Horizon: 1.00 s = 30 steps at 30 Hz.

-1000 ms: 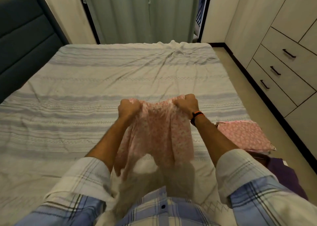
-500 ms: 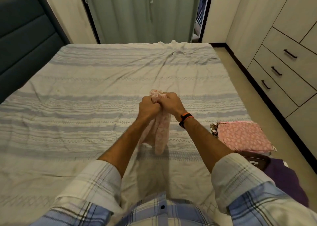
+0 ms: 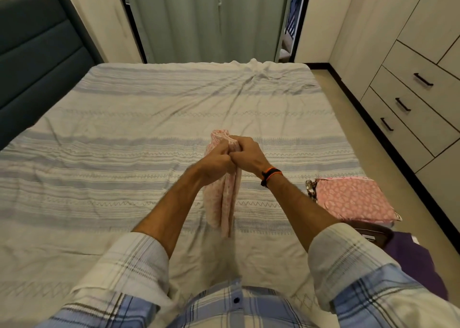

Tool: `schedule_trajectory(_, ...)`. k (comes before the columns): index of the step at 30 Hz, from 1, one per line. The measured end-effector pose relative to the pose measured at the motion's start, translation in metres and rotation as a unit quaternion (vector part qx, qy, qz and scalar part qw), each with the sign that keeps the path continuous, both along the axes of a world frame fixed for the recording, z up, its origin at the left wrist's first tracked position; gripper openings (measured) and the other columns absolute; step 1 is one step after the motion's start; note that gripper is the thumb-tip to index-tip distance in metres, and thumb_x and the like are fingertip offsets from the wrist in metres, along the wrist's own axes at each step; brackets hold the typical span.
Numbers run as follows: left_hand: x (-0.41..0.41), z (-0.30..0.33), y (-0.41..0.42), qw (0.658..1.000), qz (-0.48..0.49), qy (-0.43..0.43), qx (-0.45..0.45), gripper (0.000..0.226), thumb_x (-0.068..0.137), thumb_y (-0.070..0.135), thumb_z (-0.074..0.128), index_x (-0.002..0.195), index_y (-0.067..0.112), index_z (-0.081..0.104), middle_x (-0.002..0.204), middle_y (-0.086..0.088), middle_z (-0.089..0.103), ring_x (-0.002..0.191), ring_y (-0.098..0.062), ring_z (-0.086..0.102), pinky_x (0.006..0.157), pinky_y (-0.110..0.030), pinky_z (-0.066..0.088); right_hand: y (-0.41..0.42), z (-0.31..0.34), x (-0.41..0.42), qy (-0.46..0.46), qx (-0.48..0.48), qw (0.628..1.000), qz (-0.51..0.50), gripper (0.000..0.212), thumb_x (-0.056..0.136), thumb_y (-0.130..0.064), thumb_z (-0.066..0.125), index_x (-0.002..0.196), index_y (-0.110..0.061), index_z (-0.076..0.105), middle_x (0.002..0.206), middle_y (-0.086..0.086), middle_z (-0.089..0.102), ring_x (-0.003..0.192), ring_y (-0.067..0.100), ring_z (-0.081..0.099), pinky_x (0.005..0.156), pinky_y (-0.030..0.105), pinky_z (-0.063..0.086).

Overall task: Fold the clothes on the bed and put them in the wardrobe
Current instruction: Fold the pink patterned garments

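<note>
Together now, both hands [image 3: 230,157] grip the folded pink garment [image 3: 222,203], arms outstretched.

No legible text, labels, brands, numbers or signs found. A small white tag [image 3: 368,237] lies on the dark item at the right edge of the bed; any print on it is too small to read. Patterns on the bedsheet [image 3: 149,133] and the folded pink cloth [image 3: 353,198] are decorative only, not lettering.
</note>
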State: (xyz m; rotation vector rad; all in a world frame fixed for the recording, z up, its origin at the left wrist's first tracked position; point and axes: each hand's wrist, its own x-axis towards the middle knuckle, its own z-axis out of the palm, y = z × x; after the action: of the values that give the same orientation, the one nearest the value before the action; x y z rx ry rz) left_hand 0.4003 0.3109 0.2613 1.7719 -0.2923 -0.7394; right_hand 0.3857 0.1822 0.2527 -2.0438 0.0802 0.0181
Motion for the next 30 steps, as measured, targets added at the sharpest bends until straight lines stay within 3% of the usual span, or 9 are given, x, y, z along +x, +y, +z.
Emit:
schedule_trajectory(2, -0.002, 0.003, 0.003, 1.0, 0.005, 0.014, -0.006, 0.073, 0.046, -0.008, 0.05, 0.119, -0.006, 0.044, 0.111, -0.022, 0.053, 0.104, -0.033, 0.052, 0.079, -0.045, 0.045, 0.005, 0.004, -0.005, -0.029, 0.015, 0.999, -0.02, 0.015, 0.075, -0.001, 0.06, 0.078, -0.015, 0.066, 0.063, -0.002, 0.058, 0.058, 0.011, 0.053, 0.048, 0.011, 0.039)
schedule_trajectory(6, -0.001, 0.002, 0.014, 0.999, 0.002, 0.033, -0.029, 0.098, 0.047, -0.012, 0.052, 0.141, 0.003, 0.033, 0.141, -0.028, 0.04, 0.128, -0.035, 0.046, 0.085, -0.035, 0.052, 0.008, 0.004, -0.008, -0.031, 0.057, 0.998, 0.005, 0.028, 0.078, -0.001, 0.059, 0.075, -0.029, 0.062, 0.064, -0.005, 0.059, 0.059, 0.009, 0.053, 0.052, 0.015, 0.042)
schedule_trajectory(8, -0.001, 0.005, 0.018, 0.997, -0.006, 0.06, -0.042, 0.116, 0.045, -0.013, 0.058, 0.151, 0.008, 0.019, 0.154, -0.021, 0.026, 0.139, -0.034, 0.035, 0.1, -0.041, 0.05, 0.01, 0.003, -0.006, -0.028, 0.047, 0.998, -0.002, 0.028, 0.079, -0.002, 0.057, 0.071, -0.028, 0.061, 0.06, -0.005, 0.055, 0.055, 0.009, 0.048, 0.049, 0.015, 0.039)
schedule_trajectory(12, -0.009, 0.007, 0.016, 0.997, -0.009, 0.049, -0.065, 0.092, 0.064, -0.026, 0.042, 0.147, 0.011, 0.029, 0.146, -0.016, 0.04, 0.13, -0.025, 0.044, 0.105, -0.048, 0.043, 0.013, 0.001, -0.003, -0.057, 0.028, 0.995, -0.078, 0.009, 0.077, 0.001, 0.059, 0.074, -0.001, 0.068, 0.055, -0.003, 0.053, 0.048, 0.008, 0.044, 0.042, 0.017, 0.035)
schedule_trajectory(16, -0.007, 0.004, 0.017, 0.981, 0.173, -0.014, -0.085, 0.061, 0.078, -0.024, 0.047, 0.126, 0.01, 0.061, 0.115, -0.007, 0.066, 0.099, -0.014, 0.064, 0.074, -0.028, 0.057, -0.001, 0.001, 0.0, -0.044, 0.071, 0.994, -0.065, 0.024, 0.076, -0.002, 0.061, 0.091, -0.01, 0.077, 0.072, 0.005, 0.071, 0.063, 0.011, 0.06, 0.054, 0.026, 0.05)
schedule_trajectory(19, 0.01, -0.007, 0.029, 0.958, 0.28, -0.029, -0.054, 0.037, 0.086, -0.004, 0.065, 0.121, 0.009, 0.065, 0.128, -0.011, 0.06, 0.119, -0.022, 0.058, 0.078, -0.027, 0.05, -0.014, 0.004, -0.003, -0.03, 0.138, 0.99, -0.024, 0.03, 0.078, 0.01, 0.061, 0.102, -0.003, 0.074, 0.09, 0.012, 0.074, 0.08, 0.016, 0.067, 0.073, 0.032, 0.058)
schedule_trajectory(23, 0.018, -0.006, 0.047, 0.975, 0.217, 0.0, -0.042, 0.068, 0.078, 0.02, 0.081, 0.136, 0.005, 0.049, 0.132, -0.004, 0.057, 0.118, -0.02, 0.057, 0.078, -0.023, 0.044, -0.031, 0.011, -0.005, -0.011, 0.228, 0.973, 0.036, 0.025, 0.075, 0.013, 0.059, 0.088, -0.004, 0.072, 0.084, 0.007, 0.072, 0.081, 0.018, 0.069, 0.071, 0.03, 0.057)
schedule_trajectory(28, 0.01, -0.001, 0.05, 0.996, 0.076, 0.029, -0.025, 0.037, 0.076, 0.017, 0.078, 0.112, 0.016, 0.067, 0.106, 0.002, 0.072, 0.101, -0.016, 0.065, 0.091, -0.037, 0.049, -0.052, 0.016, -0.005, -0.004, 0.276, 0.958, 0.077, 0.034, 0.068, 0.006, 0.058, 0.098, -0.002, 0.071, 0.1, 0.014, 0.071, 0.1, 0.031, 0.067, 0.091, 0.04, 0.055)
schedule_trajectory(30, 0.009, -0.002, 0.046, 0.997, 0.073, 0.004, 0.003, 0.035, 0.077, 0.016, 0.08, 0.11, 0.013, 0.07, 0.104, -0.002, 0.073, 0.099, -0.02, 0.067, 0.078, -0.031, 0.056, -0.058, 0.014, -0.005, -0.006, 0.26, 0.964, 0.064, 0.033, 0.072, 0.012, 0.057, 0.099, 0.0, 0.071, 0.103, 0.017, 0.071, 0.102, 0.033, 0.066, 0.092, 0.042, 0.055)
